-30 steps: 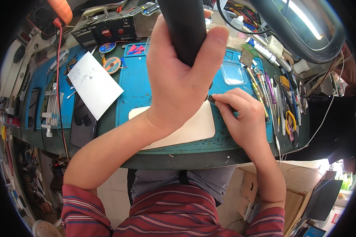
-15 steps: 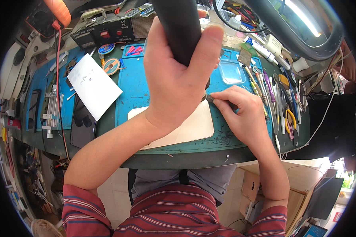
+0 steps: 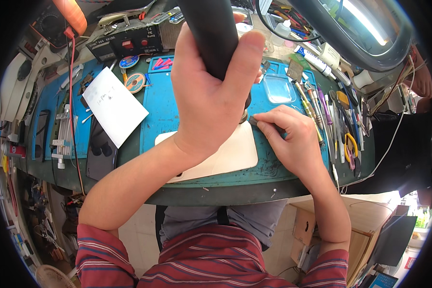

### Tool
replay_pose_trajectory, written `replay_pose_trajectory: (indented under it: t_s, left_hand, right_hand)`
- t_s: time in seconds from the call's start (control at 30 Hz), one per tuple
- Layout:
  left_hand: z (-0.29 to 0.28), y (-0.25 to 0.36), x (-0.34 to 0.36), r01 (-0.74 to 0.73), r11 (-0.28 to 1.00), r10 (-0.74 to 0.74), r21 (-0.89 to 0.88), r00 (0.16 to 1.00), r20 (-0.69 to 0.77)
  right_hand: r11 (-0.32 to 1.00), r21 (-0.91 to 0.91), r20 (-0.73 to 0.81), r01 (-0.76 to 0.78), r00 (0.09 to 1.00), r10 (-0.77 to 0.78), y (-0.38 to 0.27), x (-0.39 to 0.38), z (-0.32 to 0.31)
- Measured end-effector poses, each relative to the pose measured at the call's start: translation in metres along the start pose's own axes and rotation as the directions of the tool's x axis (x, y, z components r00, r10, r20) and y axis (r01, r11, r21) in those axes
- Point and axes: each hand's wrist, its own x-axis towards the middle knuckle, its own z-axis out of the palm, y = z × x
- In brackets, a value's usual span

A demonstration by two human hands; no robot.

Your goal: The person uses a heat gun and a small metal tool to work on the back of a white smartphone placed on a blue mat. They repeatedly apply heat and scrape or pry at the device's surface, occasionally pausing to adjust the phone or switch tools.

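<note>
Black tool, long axis steeply downward

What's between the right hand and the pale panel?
The head view shows a small dark piece held by the right hand and, below it, a strip of mat.

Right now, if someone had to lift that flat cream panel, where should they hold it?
Probably pinch the cream panel by its near right corner, coming from the right. It lies flat on the mat, so its thin rim seems best. That corner shows bare, while the left hand and forearm hide much of its left side.
</note>
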Motion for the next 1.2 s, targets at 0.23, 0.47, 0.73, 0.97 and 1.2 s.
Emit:
replay_pose_trajectory:
  t_s: [0.23, 0.47, 0.73, 0.97, 1.2]
  left_hand:
    - [-0.0013, -0.0001, 0.0034, -0.012, 0.999, 0.012, -0.038, 1.0, -0.019]
    - [-0.0029, 0.0005, 0.0042, -0.016, 0.999, 0.015, -0.034, 1.0, -0.027]
    - [-0.0031, 0.0012, 0.0048, -0.037, 0.997, 0.036, -0.065, 0.999, -0.012]
    - [-0.0034, -0.0012, 0.0036, -0.036, 0.998, 0.036, -0.042, 0.999, -0.008]
    - [-0.0024, -0.0027, 0.0027, -0.038, 0.998, 0.038, -0.04, 0.999, -0.005]
  right_hand:
    - [1.0, -0.005, -0.002, 0.0, 1.0, 0.0, 0.0014, -0.0002, 0.0002]
    - [1.0, 0.002, 0.0, 0.0, 1.0, 0.0, -0.0005, -0.0001, -0.0002]
    - [0.965, -0.156, -0.07, 0.212, 0.972, -0.225, 0.0015, -0.0059, 0.0061]
    - [0.967, -0.144, -0.059, 0.21, 0.974, -0.22, 0.001, -0.0016, 0.0068]
    - [0.983, -0.06, -0.042, 0.175, 0.983, -0.178, 0.0078, 0.0018, 0.0056]
